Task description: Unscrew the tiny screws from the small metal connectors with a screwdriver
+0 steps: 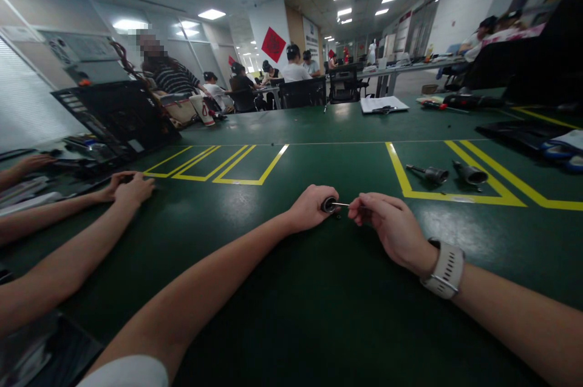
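My left hand (310, 209) is wrapped round a dark metal cup-shaped part (328, 204), its round open end facing right. From the right, my right hand (387, 223) pinches a thin metal rod (340, 205), whose left end reaches the mouth of the cup-shaped part. The far end of the rod is hidden by my right fingers. A tiny dark piece (338, 217) lies on the green table just below the mouth. Two metal hole-saw-like parts, one with a shank (430, 174) and one beside it (471, 174), lie inside a yellow-taped box at the right.
Another person's hands (132, 186) rest at the left of the green table (255, 247). Yellow tape (239, 181) marks outlines there. Farther back lie papers (385, 104) and a red-handled tool (437, 106). Blue scissors (565, 153) are at the right edge.
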`<state>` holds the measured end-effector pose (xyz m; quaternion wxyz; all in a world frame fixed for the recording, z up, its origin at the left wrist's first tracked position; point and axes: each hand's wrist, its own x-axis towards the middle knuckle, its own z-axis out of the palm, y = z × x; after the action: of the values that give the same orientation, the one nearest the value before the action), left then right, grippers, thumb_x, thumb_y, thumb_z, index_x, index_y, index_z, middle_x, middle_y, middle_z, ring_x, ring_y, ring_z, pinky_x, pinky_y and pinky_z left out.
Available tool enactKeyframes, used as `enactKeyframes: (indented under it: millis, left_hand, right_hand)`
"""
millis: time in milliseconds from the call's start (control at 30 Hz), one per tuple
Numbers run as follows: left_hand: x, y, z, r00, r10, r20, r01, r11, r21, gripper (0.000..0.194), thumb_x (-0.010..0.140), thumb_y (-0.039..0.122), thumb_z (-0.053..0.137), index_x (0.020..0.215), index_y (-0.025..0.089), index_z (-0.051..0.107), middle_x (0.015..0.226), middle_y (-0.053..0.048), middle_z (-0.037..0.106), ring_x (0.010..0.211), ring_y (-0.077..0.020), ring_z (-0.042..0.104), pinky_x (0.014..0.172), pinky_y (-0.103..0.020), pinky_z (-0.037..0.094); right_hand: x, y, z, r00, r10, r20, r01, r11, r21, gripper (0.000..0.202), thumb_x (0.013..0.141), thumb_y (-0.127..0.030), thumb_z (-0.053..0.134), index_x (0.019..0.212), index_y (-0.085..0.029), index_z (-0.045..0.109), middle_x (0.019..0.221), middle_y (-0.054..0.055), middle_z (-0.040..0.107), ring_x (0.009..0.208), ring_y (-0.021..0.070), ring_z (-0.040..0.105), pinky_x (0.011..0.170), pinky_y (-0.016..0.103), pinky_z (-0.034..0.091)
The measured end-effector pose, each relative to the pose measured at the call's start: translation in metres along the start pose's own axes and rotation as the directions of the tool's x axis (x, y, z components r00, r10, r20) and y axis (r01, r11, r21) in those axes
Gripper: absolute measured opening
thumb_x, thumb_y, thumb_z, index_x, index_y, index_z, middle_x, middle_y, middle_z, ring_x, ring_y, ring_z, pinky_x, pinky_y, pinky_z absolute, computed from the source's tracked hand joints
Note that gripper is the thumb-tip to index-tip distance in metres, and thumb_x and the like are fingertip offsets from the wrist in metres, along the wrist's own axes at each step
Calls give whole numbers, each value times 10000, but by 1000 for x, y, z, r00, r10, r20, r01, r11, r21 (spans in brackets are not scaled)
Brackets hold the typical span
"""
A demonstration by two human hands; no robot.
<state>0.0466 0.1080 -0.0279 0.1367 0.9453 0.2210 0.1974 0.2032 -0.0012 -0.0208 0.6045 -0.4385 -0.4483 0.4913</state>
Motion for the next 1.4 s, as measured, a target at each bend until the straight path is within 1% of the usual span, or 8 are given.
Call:
enactKeyframes:
  millis: [200,300,500,667,867,1100,1300,1400]
  left_hand:
    - [-1,3,-2,1000,-8,9,7,993,115,46,779,210,513,789,169,532,744,-3,590,706,-143,543,687,-274,354]
    - [-2,5,-3,999,16,42,-24,979,204,81,754,141,484,811,167,535,777,-27,602,763,-171,550,688,-287,335]
    - [-2,4,-3,997,55,60,-63,986,153,59,798,179,473,819,166,527,789,-22,596,782,-162,549,705,-277,333]
    - [-2,3,-2,998,43,46,-46,997,69,119,826,278,515,801,163,531,772,-8,589,752,-144,546,725,-270,351]
    - [-1,4,-3,999,5,32,-7,998,64,116,820,281,515,798,168,529,761,-3,587,722,-141,546,704,-272,363]
    - [-2,6,-4,998,19,59,-29,984,178,101,747,129,487,831,165,531,787,-23,595,778,-170,550,706,-291,342]
    - [-2,6,-5,995,73,69,-83,985,153,54,801,171,474,820,164,523,791,-21,585,781,-159,534,706,-283,333]
    - [-2,5,-4,996,54,71,-62,991,120,61,816,213,490,815,167,530,786,-16,587,775,-155,538,713,-279,339]
  right_hand:
    - [-12,-6,7,951,-275,142,306,767,-564,267,864,-324,456,694,-191,612,705,34,605,692,178,541,645,326,404]
    - [-13,-8,10,938,-291,190,343,684,-644,262,865,-304,446,681,-192,595,685,33,592,664,175,526,620,323,389]
    - [0,-4,1,998,-65,3,64,974,-216,275,789,-347,522,610,-166,626,632,38,607,619,163,539,600,311,412]
    - [5,1,-3,992,111,-59,-105,990,91,229,735,-346,584,618,-154,629,627,43,611,575,147,521,566,300,398]
    - [-2,-1,0,998,-51,-36,46,993,-107,273,812,-365,513,659,-167,624,671,42,604,647,166,540,619,316,419]
    - [-13,-9,11,948,-277,158,313,721,-618,279,860,-326,446,670,-193,600,671,29,591,658,177,530,617,322,392]
    - [0,-8,1,999,-51,5,51,975,-217,274,776,-353,526,595,-171,623,620,34,606,609,163,536,592,310,414]
    - [5,-3,-3,995,88,-51,-87,996,16,246,727,-346,576,581,-155,624,609,45,606,566,148,517,559,301,396]
